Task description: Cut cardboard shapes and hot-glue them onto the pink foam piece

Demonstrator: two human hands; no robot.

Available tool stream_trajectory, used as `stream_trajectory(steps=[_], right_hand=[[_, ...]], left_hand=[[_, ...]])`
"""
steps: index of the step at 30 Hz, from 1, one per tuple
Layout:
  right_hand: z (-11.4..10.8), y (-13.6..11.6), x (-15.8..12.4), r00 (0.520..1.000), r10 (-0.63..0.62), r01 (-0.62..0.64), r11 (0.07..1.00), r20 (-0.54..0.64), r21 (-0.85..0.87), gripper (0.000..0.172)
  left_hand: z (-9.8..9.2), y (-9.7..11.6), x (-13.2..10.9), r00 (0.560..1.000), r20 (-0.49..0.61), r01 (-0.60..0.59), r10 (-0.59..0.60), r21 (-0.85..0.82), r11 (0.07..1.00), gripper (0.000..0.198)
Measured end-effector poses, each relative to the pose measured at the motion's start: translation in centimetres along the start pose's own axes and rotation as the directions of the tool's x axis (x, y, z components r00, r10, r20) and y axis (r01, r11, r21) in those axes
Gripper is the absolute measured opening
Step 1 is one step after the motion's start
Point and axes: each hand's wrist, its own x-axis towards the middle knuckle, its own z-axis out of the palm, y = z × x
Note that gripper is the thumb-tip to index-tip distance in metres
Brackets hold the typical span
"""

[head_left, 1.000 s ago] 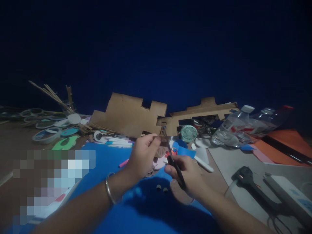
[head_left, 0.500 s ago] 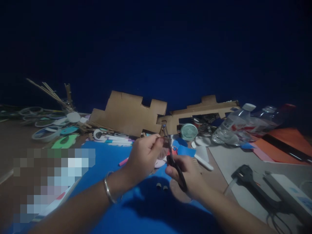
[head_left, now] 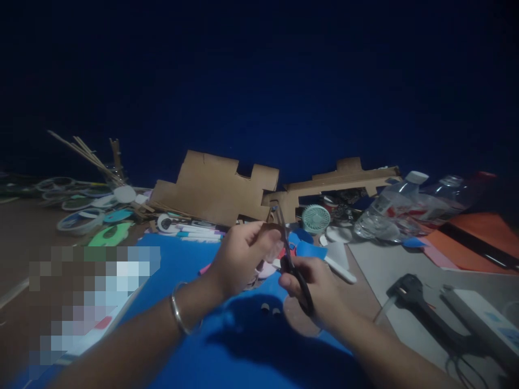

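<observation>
And we're over the blue sheet (head_left: 174, 270), call it the BS, everything placed rel. to that. Scissors (head_left: 284, 248) up above the BS's far part, black handles in the R hand (head_left: 316, 289), blades angled fwd and a touch L, tips aimed at the BS's far side. Blades run right by the L hand's fingertips; open or closed, can't tell. L hand (head_left: 239, 262) also over the far part of the BS, thumb and finger pinching a small thin pc (head_left: 275, 251), see-through-ish, v. blurry, so exact shape unclear. Pc sits btwn the two hands, next to the blades; whether they touch it, can't tell.

Poses now: L forearm comes in from the BS's near L, wrist w/ a silver bangle (head_left: 177, 310), back of hand up, thumb on top, fingers curled under. R forearm enters from near R of the BS, fingers curled round the handles, thumb twd the L hand.

On the BS: two tiny bits (head_left: 265, 308) below the hands, plus a pale disc (head_left: 299, 319) at its R part, just beside the R hand. Past the BS's far edge: cut cardboard (head_left: 219, 189) & a mint fan (head_left: 316, 218). R of the BS: black glue gun (head_left: 430, 313).
</observation>
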Motion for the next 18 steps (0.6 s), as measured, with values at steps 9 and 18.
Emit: stream_trajectory(steps=[9,18], right_hand=[[-0.06,0.17,0.18,0.999,-0.036,0.035,0.999,0.011,0.019,0.043],[-0.22,-0.12,0.06,0.999,-0.030,0.031,0.999,0.025,-0.035,0.048]], left_hand=[[0.66,-0.42,-0.30,0.990,0.050,0.138,-0.131,-0.208,0.968,0.032],[0.22,0.20,-0.41,0.996,0.053,0.073,-0.068,-0.092,0.993,0.031]])
